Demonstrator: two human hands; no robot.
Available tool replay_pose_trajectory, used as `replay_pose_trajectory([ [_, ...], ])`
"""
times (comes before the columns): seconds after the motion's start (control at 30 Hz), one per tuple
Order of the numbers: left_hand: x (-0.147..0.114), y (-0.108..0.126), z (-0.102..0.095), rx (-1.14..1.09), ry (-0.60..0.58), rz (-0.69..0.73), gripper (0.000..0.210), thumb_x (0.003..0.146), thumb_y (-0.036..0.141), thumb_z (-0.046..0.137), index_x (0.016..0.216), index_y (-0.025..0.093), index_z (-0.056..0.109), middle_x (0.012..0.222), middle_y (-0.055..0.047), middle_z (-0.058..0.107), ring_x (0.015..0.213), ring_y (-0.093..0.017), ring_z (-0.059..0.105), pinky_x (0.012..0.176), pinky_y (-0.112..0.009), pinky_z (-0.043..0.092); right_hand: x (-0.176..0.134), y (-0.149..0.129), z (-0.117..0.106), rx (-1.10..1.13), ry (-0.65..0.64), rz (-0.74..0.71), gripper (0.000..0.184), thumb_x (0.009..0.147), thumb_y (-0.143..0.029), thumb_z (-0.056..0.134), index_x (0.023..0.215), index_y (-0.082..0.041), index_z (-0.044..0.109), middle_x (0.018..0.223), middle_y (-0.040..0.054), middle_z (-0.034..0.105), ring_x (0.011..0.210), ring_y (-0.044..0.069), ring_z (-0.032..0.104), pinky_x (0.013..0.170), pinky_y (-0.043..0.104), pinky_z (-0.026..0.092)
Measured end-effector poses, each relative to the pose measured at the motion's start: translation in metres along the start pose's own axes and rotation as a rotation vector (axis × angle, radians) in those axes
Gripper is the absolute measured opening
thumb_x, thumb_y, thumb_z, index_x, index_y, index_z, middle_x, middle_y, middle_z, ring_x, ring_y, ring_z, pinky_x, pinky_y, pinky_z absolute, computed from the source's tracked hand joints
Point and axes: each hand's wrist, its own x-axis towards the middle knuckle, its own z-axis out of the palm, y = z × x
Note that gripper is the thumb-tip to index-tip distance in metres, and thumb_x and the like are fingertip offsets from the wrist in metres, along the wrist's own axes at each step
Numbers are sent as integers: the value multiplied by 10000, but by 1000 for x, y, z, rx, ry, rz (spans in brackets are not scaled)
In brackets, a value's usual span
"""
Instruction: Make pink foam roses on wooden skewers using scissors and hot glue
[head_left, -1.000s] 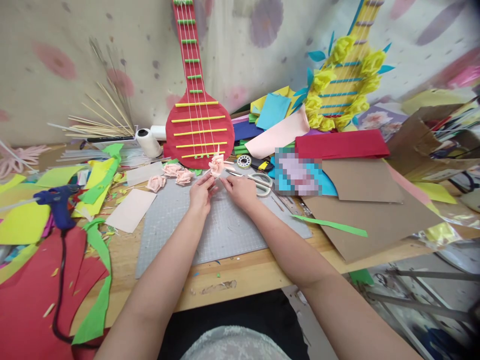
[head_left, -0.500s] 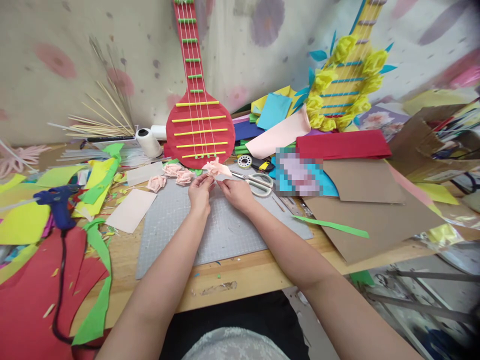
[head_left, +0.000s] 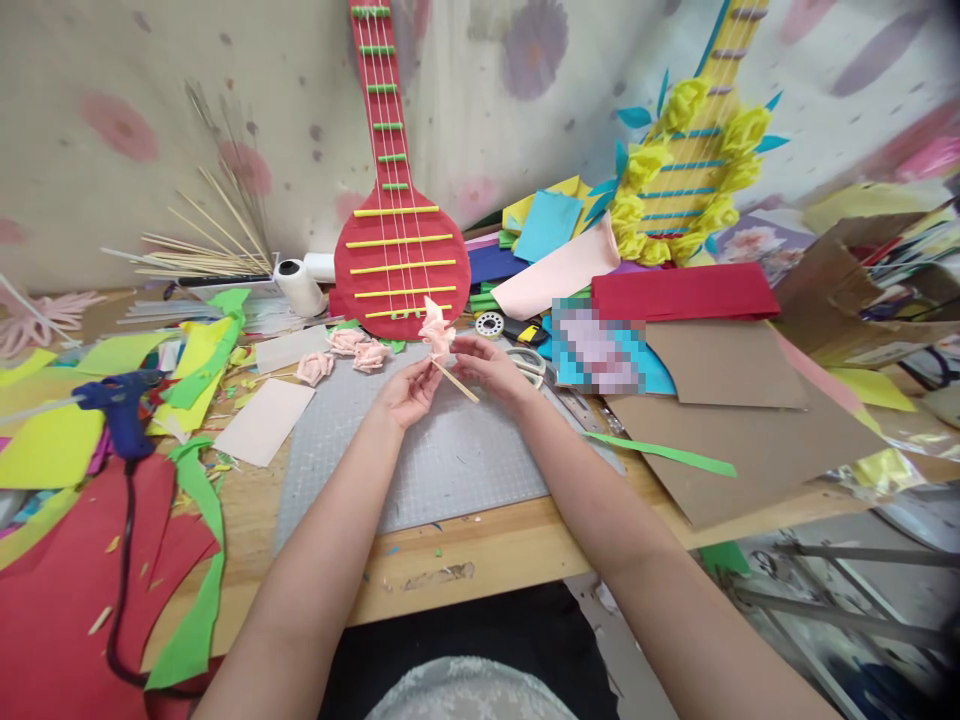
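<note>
A pale pink crepe-paper flower (head_left: 436, 332) on a thin wooden stick (head_left: 459, 384) is in my left hand (head_left: 409, 394), whose fingertips pinch it at the base. The stick slants down to the right, between my hands. Close against the flower's right side is my right hand (head_left: 491, 368), its fingers loosely curved and apart; whether the fingertips touch the paper is hard to tell. Several finished pink paper roses (head_left: 347, 341) lie left of my hands, at the back of the grey cutting mat (head_left: 457, 460). Scissors (head_left: 529, 366) lie partly hidden behind my right hand.
A red paper-covered lute shape (head_left: 401, 265) leans on the wall behind. At right stands a yellow one (head_left: 686, 175) with yellow flowers, near brown cardboard (head_left: 750, 450). A blue glue gun (head_left: 124, 410) and green crepe strips (head_left: 199, 500) lie left. A tape roll (head_left: 489, 324) sits behind.
The flower has turned more upright, and its stick now shows, pointing down to the right. My right hand has loosened its fingers and shifted slightly up and right.
</note>
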Motion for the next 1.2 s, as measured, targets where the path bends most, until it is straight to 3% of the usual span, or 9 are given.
replay_pose_trajectory([
  [0.2,-3,-2,2,20,-15,-65,136,794,23,491,829,70,613,647,-58,664,572,-102,645,569,-162,543,2,6,13,-67,128,37,453,554,-322,732,928,-206,507,817,-12,610,595,90,563,486,215,445],
  [0.4,0,-5,-1,30,-45,-80,127,788,19,495,816,64,611,634,-56,661,560,-103,642,564,-168,546,0,8,14,42,72,62,494,538,-311,747,929,-212,462,777,-19,624,687,124,613,617,270,498],
  [0.53,0,-7,-1,20,-62,-92,154,784,17,495,857,69,621,659,-59,662,579,-99,643,592,-171,549,0,9,14,31,153,32,495,518,-315,751,901,-214,455,709,-55,582,642,117,600,637,294,504],
  [0.67,-3,-8,2,12,-60,-115,178,803,28,483,899,84,621,645,-43,650,564,-83,630,579,-159,539,1,10,13,24,133,-13,480,514,-317,748,875,-214,448,679,-67,558,617,108,582,674,310,501],
  [0.93,-5,-12,4,8,-65,-169,157,813,24,463,825,81,608,632,-45,640,566,-92,628,562,-167,534,2,7,10,12,199,-141,409,518,-326,743,813,-215,483,675,-64,525,630,91,530,699,298,493],
  [1.2,-3,-13,5,41,-35,-96,162,777,14,502,838,115,612,647,-34,630,631,-104,639,603,-172,531,0,5,8,-54,177,-215,327,577,-300,707,805,-216,489,697,-48,524,653,94,514,712,284,473],
])
